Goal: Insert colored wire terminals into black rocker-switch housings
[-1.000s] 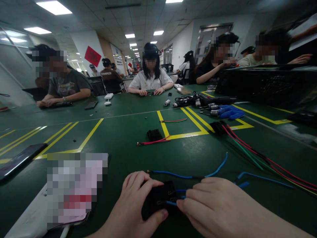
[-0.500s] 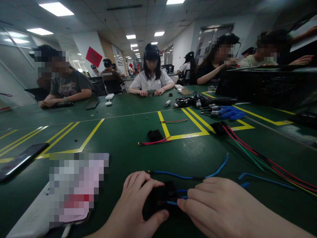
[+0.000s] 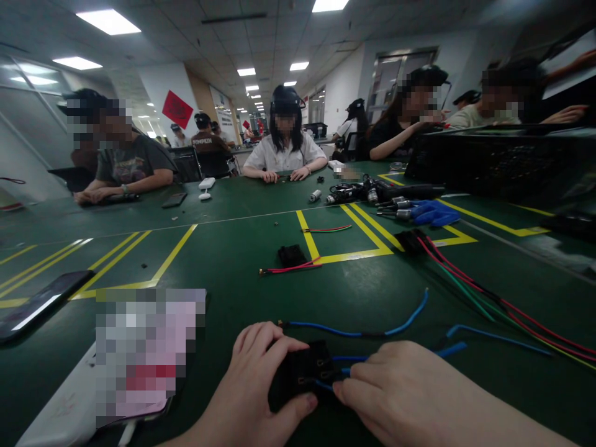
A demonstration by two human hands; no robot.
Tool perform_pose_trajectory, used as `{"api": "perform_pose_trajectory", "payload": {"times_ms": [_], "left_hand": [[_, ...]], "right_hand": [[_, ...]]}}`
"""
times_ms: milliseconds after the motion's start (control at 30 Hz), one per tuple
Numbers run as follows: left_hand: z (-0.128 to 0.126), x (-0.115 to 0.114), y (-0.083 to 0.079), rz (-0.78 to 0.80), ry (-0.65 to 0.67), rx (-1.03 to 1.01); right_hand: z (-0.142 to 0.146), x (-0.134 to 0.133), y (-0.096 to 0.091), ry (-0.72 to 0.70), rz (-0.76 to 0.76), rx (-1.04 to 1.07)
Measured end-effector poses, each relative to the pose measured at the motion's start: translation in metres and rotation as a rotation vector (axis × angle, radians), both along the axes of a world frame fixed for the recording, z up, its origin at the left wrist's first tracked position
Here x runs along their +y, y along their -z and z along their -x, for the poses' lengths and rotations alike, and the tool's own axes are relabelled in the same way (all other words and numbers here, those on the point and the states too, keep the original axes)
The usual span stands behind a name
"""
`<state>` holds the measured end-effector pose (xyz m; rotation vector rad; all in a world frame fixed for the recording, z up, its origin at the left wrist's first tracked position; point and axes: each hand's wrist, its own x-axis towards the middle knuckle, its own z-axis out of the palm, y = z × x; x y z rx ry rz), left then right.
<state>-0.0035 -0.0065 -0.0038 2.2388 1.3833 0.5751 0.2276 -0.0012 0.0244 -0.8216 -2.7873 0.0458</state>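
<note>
Lying at the bottom centre on the table (image 3: 223, 261), the black block (image 3: 298, 375) is clamped by the left hand (image 3: 254, 388); blue wires (image 3: 342, 360) are pinched by the right hand (image 3: 405, 394).

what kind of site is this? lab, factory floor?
Likely an electronics assembly or training workroom: a long green table marked with yellow tape lines, loose red, green and blue wires, blue-handled tools, and several people seated around it. Both hands work a small black part.

Looks like an assembly workshop: people are sitting around a long green table (image 3: 223, 261) with yellow tape lines (image 3: 358, 233), loose wires (image 3: 470, 288) and screwdrivers (image 3: 419, 212) lying center right.
</note>
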Motion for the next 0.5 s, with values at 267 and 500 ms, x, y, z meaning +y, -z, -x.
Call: {"api": "perform_pose_trajectory", "payload": {"times_ms": [267, 500], "left_hand": [[-0.001, -0.002, -0.003, 0.013, -0.007, -0.024], [-0.002, -0.001, -0.004, 0.044, -0.016, -0.033]], "right_hand": [[-0.003, 0.001, -0.014, -0.051, -0.138, 0.082], [-0.004, -0.001, -0.011, -0.071, -0.186, 0.092]]}}
